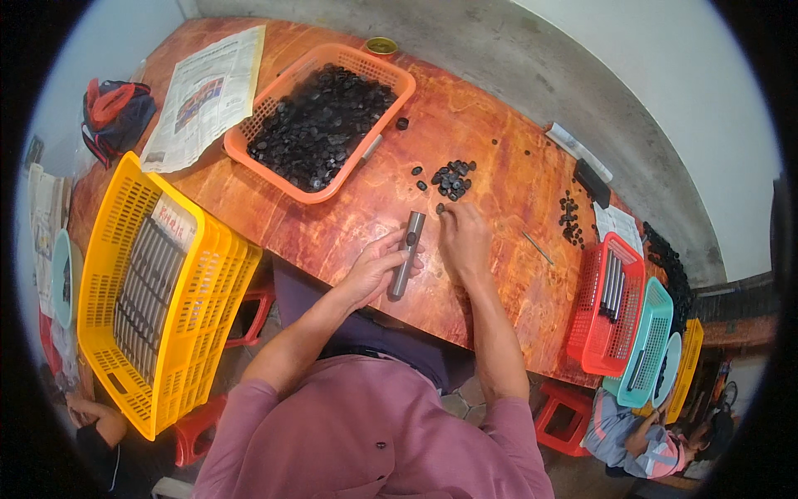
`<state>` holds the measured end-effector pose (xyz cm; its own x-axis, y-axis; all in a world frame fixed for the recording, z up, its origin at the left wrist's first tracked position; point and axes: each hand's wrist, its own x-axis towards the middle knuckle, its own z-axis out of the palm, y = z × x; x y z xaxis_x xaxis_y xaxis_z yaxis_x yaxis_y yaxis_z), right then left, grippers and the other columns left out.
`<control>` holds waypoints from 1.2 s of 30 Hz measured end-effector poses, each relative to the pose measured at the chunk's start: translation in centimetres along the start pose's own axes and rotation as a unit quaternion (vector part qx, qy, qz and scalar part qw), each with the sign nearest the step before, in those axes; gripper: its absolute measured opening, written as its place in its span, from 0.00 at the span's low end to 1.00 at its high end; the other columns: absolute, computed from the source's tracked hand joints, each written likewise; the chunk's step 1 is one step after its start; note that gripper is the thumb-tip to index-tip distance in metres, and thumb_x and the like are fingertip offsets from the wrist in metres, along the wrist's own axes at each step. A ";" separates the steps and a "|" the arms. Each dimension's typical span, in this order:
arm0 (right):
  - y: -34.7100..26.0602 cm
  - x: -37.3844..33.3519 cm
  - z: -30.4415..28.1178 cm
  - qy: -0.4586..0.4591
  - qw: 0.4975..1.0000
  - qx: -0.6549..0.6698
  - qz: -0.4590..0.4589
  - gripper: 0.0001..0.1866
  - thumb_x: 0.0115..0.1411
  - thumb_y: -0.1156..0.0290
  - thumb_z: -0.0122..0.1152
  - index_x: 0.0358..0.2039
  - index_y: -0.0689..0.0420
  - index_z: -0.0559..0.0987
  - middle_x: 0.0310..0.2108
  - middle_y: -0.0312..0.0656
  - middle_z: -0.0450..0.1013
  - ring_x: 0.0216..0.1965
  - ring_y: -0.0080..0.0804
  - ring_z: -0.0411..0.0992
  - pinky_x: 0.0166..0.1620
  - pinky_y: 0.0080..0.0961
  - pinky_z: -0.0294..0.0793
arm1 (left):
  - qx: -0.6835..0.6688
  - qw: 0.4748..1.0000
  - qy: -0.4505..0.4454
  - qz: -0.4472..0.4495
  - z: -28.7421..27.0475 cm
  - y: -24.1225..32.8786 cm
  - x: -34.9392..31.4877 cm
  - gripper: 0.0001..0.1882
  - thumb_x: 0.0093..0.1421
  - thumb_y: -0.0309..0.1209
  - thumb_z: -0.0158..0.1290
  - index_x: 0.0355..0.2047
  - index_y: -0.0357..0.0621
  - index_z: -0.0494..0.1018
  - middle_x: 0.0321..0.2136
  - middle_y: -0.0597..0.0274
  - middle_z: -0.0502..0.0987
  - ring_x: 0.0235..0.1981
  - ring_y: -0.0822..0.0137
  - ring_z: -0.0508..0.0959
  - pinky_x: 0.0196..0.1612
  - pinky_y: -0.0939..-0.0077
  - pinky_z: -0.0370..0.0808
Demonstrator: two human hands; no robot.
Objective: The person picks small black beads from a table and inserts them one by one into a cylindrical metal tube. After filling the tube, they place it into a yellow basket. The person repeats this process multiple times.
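Observation:
My left hand (376,268) is wrapped round a short dark grey tube (404,273), which stands tilted above the table near its front edge. A round black spot, a hole or a fitted piece, shows on the tube's side. My right hand (467,241) is closed, its fingertips at a small black rubber-like cap (440,208). Just beyond it lies a little heap of similar black caps (454,180), with a few strays to its left. What the undersides of my right fingers do is partly hidden.
An orange basket (401,81) full of black caps stands at the back left, by a newspaper (208,98). Yellow crates (218,287) with grey tubes stand left. A red basket (628,323) of tubes, a green basket (654,320) and a thin rod (537,248) are right. Other people sit nearby.

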<state>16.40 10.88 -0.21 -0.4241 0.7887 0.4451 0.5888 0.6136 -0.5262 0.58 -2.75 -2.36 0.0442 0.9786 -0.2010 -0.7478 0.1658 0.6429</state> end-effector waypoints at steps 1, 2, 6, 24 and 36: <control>0.5 -0.1 0.2 0.011 1.000 0.011 0.000 0.06 0.61 0.74 0.64 0.38 0.61 0.83 0.35 0.51 0.77 0.39 0.52 0.77 0.43 0.44 0.76 | -0.002 1.000 -0.004 0.006 -0.1 -0.1 -0.1 0.29 0.71 0.26 0.52 0.68 0.32 0.59 0.52 0.50 0.75 0.47 0.61 0.80 0.52 0.66 0.79; 0.8 -0.2 0.1 0.008 1.000 0.013 0.013 0.06 0.62 0.75 0.63 0.38 0.61 0.83 0.35 0.51 0.77 0.39 0.52 0.77 0.43 0.44 0.76 | -0.004 1.000 -0.009 0.011 -0.2 -0.3 -0.1 0.29 0.71 0.27 0.52 0.69 0.32 0.59 0.52 0.50 0.75 0.47 0.61 0.80 0.52 0.66 0.79; 1.3 -0.3 -0.8 -0.028 0.989 0.070 0.131 0.07 0.63 0.74 0.62 0.38 0.62 0.84 0.34 0.51 0.78 0.38 0.47 0.78 0.43 0.38 0.77 | -0.003 1.000 -0.013 0.010 -0.6 -0.6 0.2 0.29 0.71 0.28 0.52 0.69 0.33 0.58 0.52 0.50 0.75 0.47 0.61 0.80 0.52 0.66 0.79; 1.7 -0.9 -4.2 -0.104 0.990 0.022 0.091 0.12 0.58 0.76 0.68 0.43 0.61 0.83 0.41 0.52 0.76 0.43 0.52 0.77 0.47 0.40 0.76 | -0.011 1.000 -0.005 -0.016 -0.3 -0.3 0.2 0.32 0.71 0.25 0.52 0.72 0.37 0.53 0.51 0.50 0.73 0.47 0.57 0.82 0.54 0.58 0.83; 2.3 -1.7 -4.5 -0.104 0.984 -0.004 0.146 0.16 0.55 0.74 0.71 0.44 0.63 0.82 0.38 0.51 0.77 0.38 0.45 0.78 0.44 0.37 0.77 | 0.011 0.999 -0.013 -0.028 -0.4 -0.2 0.2 0.33 0.71 0.25 0.52 0.73 0.38 0.53 0.51 0.52 0.73 0.47 0.59 0.81 0.54 0.60 0.82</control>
<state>21.58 10.77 1.01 -0.3668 0.9228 0.1178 0.7112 0.3598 -0.6040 0.48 -2.61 -2.82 0.1036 0.9703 -0.2185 -0.7288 0.2236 0.6472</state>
